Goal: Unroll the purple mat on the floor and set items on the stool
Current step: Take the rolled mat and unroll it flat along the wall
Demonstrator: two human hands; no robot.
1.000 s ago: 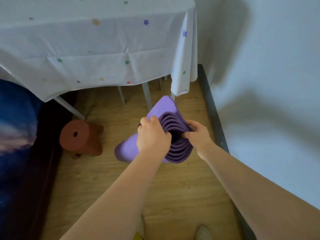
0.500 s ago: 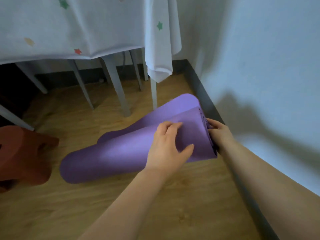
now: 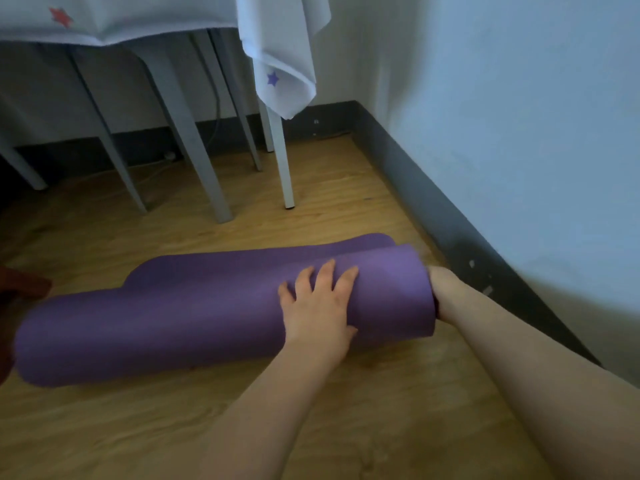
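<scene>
Purple mat (image 3: pixel 194 317) rolled, on floor; left hand (image 3: pixel 320 308) flat atop.

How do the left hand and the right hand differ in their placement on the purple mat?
The left hand lies flat on top of the purple mat, fingers spread; the right hand is at the roll's end by the wall, fingers hidden. The left hand shows fully; the right hand is partly behind the roll. Both touch the same rolled end.

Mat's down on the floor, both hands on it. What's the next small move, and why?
Probably roll the purple mat toward the table legs: it lies rolled on the wooden floor, left hand flat on top, right hand at its end, loose flap on the far side.
</scene>
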